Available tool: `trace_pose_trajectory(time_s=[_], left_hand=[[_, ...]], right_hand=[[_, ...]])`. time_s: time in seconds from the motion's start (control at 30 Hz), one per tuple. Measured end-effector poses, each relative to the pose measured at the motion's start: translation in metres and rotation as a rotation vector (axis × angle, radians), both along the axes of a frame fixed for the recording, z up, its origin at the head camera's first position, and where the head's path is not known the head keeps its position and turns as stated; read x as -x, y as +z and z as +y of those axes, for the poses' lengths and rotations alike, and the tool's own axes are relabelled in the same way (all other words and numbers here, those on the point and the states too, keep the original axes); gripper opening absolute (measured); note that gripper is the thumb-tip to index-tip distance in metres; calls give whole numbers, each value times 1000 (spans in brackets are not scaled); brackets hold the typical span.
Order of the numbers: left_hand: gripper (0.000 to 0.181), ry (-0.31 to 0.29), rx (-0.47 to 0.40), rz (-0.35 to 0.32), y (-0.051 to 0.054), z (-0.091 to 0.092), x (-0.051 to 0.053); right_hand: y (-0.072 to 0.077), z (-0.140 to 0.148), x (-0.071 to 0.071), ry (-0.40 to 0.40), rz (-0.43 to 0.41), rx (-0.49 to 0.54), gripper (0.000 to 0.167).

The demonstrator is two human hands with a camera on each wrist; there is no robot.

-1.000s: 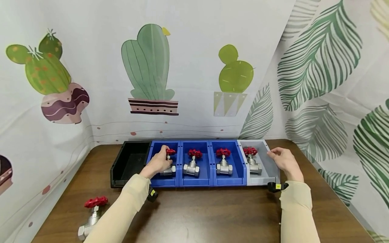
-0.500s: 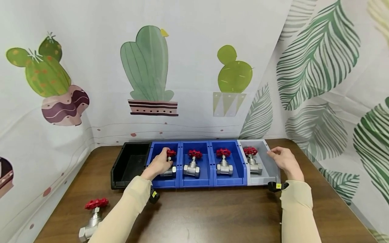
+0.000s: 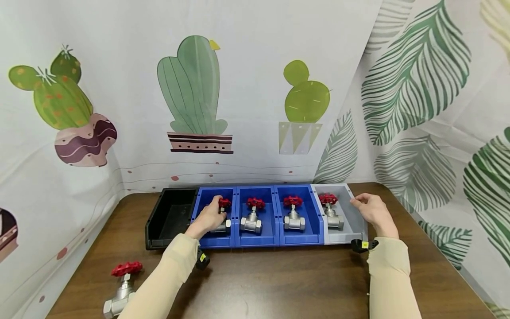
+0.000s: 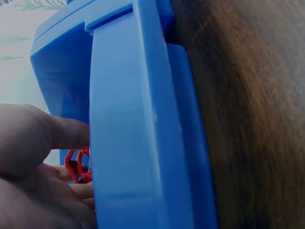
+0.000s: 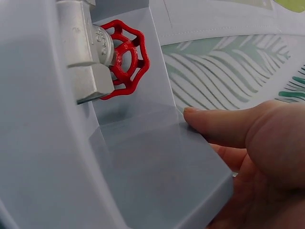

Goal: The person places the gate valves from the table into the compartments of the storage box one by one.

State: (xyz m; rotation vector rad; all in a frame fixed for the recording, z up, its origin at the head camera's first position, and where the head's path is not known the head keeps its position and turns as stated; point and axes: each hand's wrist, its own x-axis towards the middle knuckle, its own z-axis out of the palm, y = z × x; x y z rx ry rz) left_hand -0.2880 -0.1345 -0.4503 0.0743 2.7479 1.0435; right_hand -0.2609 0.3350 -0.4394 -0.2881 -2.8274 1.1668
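My left hand reaches into the leftmost blue bin and grips a valve with a red handwheel and silvery body. In the left wrist view the bin's front wall hides the fingertips and most of that valve; thumb and fingers lie around the red handwheel. At the far right end of the row, my right hand pinches the right side wall of the grey bin, thumb on the rim and fingers outside. Inside this bin lies another valve, apart from the hand.
Two more blue bins hold a valve and another valve. A black bin with nothing in it ends the row at left. One more valve stands on the wooden table beside my left forearm. A patterned cloth hangs behind.
The head view tilts up slightly. Both hands keep their places at the bins, and the valves stay where they were.
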Motion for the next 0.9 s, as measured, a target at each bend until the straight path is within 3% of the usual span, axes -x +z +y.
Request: trace_pose_trajectory(time_s=[0.3, 0.6, 0.73, 0.9], left_hand=[[65, 5, 4, 4, 0, -3, -2], [71, 8, -17, -34, 5, 0, -5], [74, 17, -1, -34, 8, -1, -10], [74, -17, 23, -11, 17, -6, -19]], right_hand=[[0, 0, 0, 8, 5, -14, 33], [2, 2, -2, 8, -16, 2, 35], [1, 3, -2, 11, -11, -8, 35], [-1, 2, 0, 18, 13, -24, 35]])
